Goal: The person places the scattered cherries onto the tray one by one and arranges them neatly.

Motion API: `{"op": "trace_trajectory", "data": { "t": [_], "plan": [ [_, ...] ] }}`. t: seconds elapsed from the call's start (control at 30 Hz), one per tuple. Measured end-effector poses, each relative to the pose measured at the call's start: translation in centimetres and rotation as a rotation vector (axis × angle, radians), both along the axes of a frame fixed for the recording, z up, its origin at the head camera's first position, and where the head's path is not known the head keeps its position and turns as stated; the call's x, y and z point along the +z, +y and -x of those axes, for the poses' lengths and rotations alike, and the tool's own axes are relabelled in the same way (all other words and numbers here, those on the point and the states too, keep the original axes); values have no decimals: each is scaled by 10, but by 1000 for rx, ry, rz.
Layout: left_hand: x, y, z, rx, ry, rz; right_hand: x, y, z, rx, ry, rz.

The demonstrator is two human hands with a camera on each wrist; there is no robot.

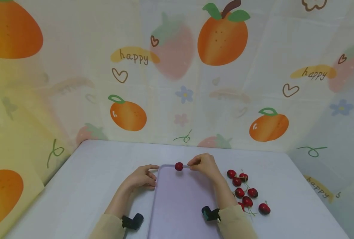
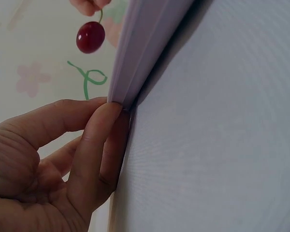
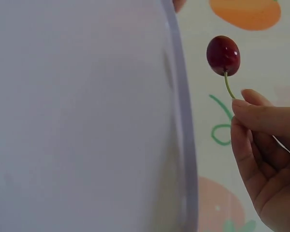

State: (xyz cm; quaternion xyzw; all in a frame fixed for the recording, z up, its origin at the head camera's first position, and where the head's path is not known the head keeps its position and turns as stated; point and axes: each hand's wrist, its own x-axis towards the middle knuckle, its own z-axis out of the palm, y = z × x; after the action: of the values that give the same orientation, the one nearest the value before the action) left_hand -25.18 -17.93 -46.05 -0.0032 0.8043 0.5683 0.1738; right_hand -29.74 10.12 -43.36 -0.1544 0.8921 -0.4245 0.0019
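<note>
Left of the right hand, head view: one cherry just off the fingertips, overlapping the tray's far rim. Other cherries sit on the table, right of that hand. Left hand is at the tray's far left corner.

Left wrist view: left thumb and fingers bent, gripping the tray corner; cherry hangs beyond them.

Right wrist view: right thumb and finger pinch the stem, cherry out past the tips; can't tell its height above the tray.
</note>
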Motion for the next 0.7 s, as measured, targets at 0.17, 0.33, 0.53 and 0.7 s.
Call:
{"op": "trace_trajectory", "data": {
  "t": [0.17, 0.33, 0.53, 0.7],
  "plan": [
    [-1, 0, 1, -8, 3, -2, -7, -11, 4, 16, 8, 5],
    [1, 0, 0, -7, 5, 6, -10, -23, 3, 7, -2, 12],
    [1, -1, 0, -3, 8, 18, -15, -35, 3, 18, -7, 1],
    [-1, -1, 1, -2, 1, 8, -22, -42, 3, 30, 1, 0]
  ]
}}
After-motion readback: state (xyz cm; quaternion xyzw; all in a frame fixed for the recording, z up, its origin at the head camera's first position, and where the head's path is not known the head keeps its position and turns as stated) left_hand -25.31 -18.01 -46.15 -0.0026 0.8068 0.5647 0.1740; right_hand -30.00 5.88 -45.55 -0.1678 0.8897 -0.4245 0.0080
